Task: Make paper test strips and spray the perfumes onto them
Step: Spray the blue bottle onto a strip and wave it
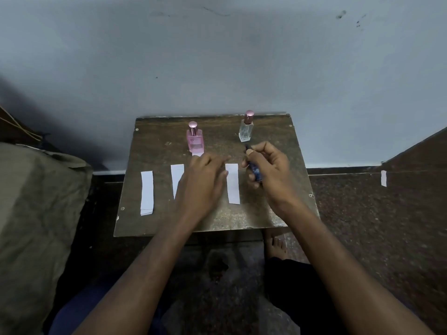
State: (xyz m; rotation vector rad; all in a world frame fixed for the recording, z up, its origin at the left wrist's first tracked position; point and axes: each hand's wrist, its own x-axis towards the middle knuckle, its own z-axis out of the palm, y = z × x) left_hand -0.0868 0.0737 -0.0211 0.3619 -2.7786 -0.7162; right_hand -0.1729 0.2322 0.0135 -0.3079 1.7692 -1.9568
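Observation:
On a small dark wooden table (pixel 154 223) lie white paper strips: a stack at the left (pixel 147 192), one partly under my left hand (pixel 176 175), one in the middle (pixel 233 183). My left hand (pixel 205 176) hovers flat over the strips, fingers apart, holding nothing. My right hand (pixel 268 169) grips a small dark blue perfume bottle (pixel 254 168), tilted towards the middle strip, thumb on its top. A pink perfume bottle (pixel 195 139) and a clear bottle with a pink cap (pixel 246 128) stand upright at the back.
A grey wall (pixel 217 56) rises right behind the table. A greenish cloth-covered bulk (pixel 36 201) sits at the left. A dark speckled floor (pixel 375 213) lies to the right, with a loose paper strip (pixel 383 178) on it. My bare foot (pixel 275 245) shows below the table.

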